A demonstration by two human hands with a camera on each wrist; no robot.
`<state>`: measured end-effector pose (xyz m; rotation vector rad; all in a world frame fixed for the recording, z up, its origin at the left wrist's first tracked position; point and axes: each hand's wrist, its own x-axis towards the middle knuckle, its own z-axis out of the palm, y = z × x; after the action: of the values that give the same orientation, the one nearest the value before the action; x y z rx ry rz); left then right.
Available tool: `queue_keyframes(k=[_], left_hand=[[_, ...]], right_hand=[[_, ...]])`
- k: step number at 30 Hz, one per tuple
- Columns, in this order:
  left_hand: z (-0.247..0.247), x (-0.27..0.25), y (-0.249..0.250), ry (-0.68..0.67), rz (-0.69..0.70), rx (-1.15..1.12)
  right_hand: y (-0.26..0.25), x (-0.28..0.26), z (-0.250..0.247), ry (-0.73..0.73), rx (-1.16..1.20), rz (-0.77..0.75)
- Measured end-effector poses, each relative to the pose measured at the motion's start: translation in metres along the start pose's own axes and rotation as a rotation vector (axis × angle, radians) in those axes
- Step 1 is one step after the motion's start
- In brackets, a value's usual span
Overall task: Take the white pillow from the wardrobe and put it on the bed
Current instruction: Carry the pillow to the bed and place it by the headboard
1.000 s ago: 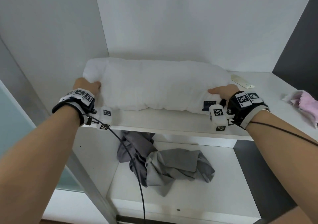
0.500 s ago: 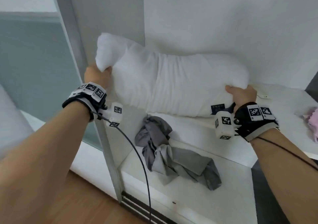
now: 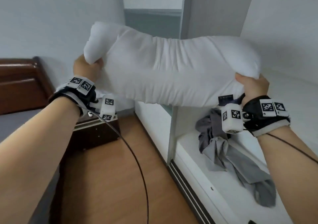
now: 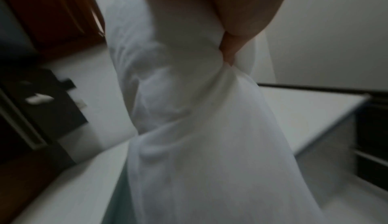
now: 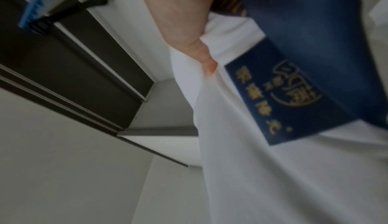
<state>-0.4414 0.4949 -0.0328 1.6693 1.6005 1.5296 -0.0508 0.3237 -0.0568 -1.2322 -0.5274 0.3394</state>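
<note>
The white pillow (image 3: 172, 68) hangs in the air in front of the wardrobe (image 3: 172, 137), held lengthwise between both hands. My left hand (image 3: 86, 67) grips its left end, fingers dug into the fabric; the left wrist view shows the pillow (image 4: 178, 111) bunched under a fingertip (image 4: 233, 45). My right hand (image 3: 251, 87) grips the lower right corner, next to a dark blue label (image 5: 293, 86) on the pillow (image 5: 273, 177). The bed (image 3: 10, 127) with its brown wooden headboard (image 3: 20, 86) lies at the far left.
Grey clothes (image 3: 228, 154) lie crumpled on the wardrobe's lower white shelf. A dark nightstand (image 3: 96, 134) stands between the bed and the wardrobe. Wooden floor (image 3: 111, 180) stretches below my arms. A black cable (image 3: 137, 163) hangs from my left wrist.
Both hands lifted the pillow off the upper wardrobe shelf and carried it out to the left. The view has swung left, so the bed and floor now show.
</note>
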Motion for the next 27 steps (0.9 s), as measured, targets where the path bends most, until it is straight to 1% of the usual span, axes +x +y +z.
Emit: queue_keyframes(k=[4,8,10,13,16,19,21,22,23,27], left_hand=[[-0.107,0.013,-0.064,0.142,-0.101,0.066],[-0.206,0.025,-0.128,0.255,-0.200,0.161],[-0.249,0.030,-0.160,0.310,-0.239,0.203],[-0.299,0.038,-0.208,0.355,-0.289,0.304],[-0.331,0.051,-0.254,0.378,-0.359,0.375],[-0.351,0.076,-0.300,0.422,-0.428,0.424],[-0.359,0.094,-0.328,0.444,-0.464,0.456],[-0.362,0.111,-0.346,0.463,-0.486,0.471],[-0.363,0.116,-0.355,0.468,-0.489,0.479],[-0.366,0.175,-0.415,0.540,-0.574,0.534]], right_hand=[[0.019,-0.044,0.095,-0.178,0.034,0.044],[0.049,-0.107,0.199,-0.310,0.024,0.099],[0.066,-0.140,0.247,-0.372,0.019,0.131],[0.094,-0.181,0.309,-0.452,0.012,0.185],[0.128,-0.211,0.368,-0.529,0.014,0.241],[0.163,-0.230,0.430,-0.594,-0.003,0.276],[0.184,-0.235,0.469,-0.638,-0.017,0.294],[0.197,-0.236,0.500,-0.667,-0.021,0.303],[0.204,-0.237,0.512,-0.681,-0.023,0.307],[0.250,-0.234,0.622,-0.802,-0.077,0.341]])
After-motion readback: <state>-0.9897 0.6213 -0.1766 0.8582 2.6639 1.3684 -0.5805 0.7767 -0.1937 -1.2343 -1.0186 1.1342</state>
